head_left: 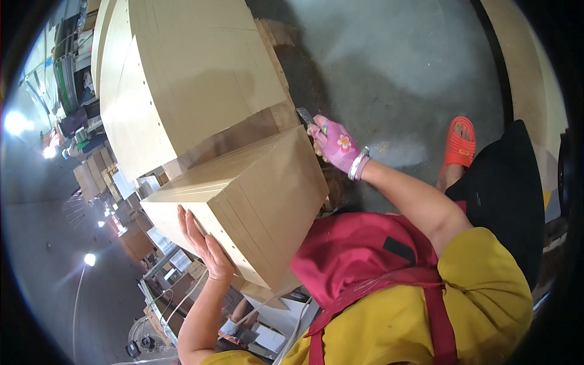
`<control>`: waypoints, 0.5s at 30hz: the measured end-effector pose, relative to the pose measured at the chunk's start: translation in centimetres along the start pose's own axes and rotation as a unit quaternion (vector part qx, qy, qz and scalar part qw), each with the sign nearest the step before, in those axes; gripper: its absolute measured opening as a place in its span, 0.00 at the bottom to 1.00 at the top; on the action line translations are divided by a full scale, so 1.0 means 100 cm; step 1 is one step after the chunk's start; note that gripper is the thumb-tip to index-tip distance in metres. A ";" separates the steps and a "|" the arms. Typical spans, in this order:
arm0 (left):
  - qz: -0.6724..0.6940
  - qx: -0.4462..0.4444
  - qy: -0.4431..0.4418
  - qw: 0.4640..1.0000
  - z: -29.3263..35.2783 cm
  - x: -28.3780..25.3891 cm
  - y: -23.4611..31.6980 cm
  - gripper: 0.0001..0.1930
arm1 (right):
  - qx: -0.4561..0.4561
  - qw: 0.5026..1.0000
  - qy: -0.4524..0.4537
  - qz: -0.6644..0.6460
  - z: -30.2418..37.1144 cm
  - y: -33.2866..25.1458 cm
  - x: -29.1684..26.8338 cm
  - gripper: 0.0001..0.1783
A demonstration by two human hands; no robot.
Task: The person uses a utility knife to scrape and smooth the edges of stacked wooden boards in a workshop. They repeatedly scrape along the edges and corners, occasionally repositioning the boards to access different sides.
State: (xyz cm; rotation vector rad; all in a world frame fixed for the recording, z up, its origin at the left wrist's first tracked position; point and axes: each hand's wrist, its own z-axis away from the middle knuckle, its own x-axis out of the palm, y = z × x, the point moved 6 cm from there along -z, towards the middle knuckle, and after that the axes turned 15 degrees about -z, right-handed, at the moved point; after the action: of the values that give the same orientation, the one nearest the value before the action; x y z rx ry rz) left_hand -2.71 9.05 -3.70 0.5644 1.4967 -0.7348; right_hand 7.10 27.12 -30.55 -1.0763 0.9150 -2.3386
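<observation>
A stack of pale wood-tone panels [277, 188] stands in front of me, its light face dotted with small holes. My left hand [210, 249] is bare and lies flat on that light face, fingers stretched out. At the stack's far right corner is my right hand [336, 143], in a pink glove with a flower print and a silver bracelet at the wrist. Its fingers are closed round a small grey tool [305, 115] with a flat end; most of the tool is hidden by the glove, so its kind is unclear.
A larger stack of similar panels [201, 67] stands just beyond, with a narrow gap between the two. Wooden pallet boards [277, 36] show beneath it. Grey floor [389, 67] stretches to the right. Cartons [91, 173] and cables lie off to the left.
</observation>
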 end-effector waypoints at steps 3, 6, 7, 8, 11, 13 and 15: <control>-0.004 0.003 0.006 1.000 0.001 0.001 -0.003 0.30 | -0.071 0.986 -0.011 0.153 -0.021 0.023 -0.001 0.11; 0.003 0.006 0.010 1.000 0.002 0.001 -0.003 0.30 | -0.045 0.969 -0.035 0.241 -0.025 0.017 -0.002 0.08; 0.006 0.006 0.011 1.000 0.003 0.003 -0.004 0.30 | -0.046 0.966 -0.047 0.250 -0.027 0.019 -0.002 0.09; 0.005 0.001 0.008 1.000 0.003 0.004 -0.005 0.31 | -0.045 0.963 -0.059 0.259 -0.029 0.025 -0.002 0.10; 0.001 -0.005 0.006 1.000 0.002 0.004 -0.004 0.32 | -0.062 0.953 -0.073 0.286 -0.038 0.037 -0.006 0.11; -0.001 -0.004 0.005 1.000 0.002 0.003 -0.005 0.32 | -0.061 0.952 -0.088 0.287 -0.037 0.033 -0.004 0.11; 0.008 0.000 0.004 1.000 0.000 0.004 0.000 0.32 | -0.088 0.935 -0.168 0.300 -0.040 0.031 0.002 0.11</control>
State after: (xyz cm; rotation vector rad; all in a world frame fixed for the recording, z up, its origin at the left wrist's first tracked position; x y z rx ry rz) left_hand -2.71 9.06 -4.11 0.5801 1.4982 -0.7214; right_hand 4.10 26.40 -34.59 -1.0350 1.1345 -1.5462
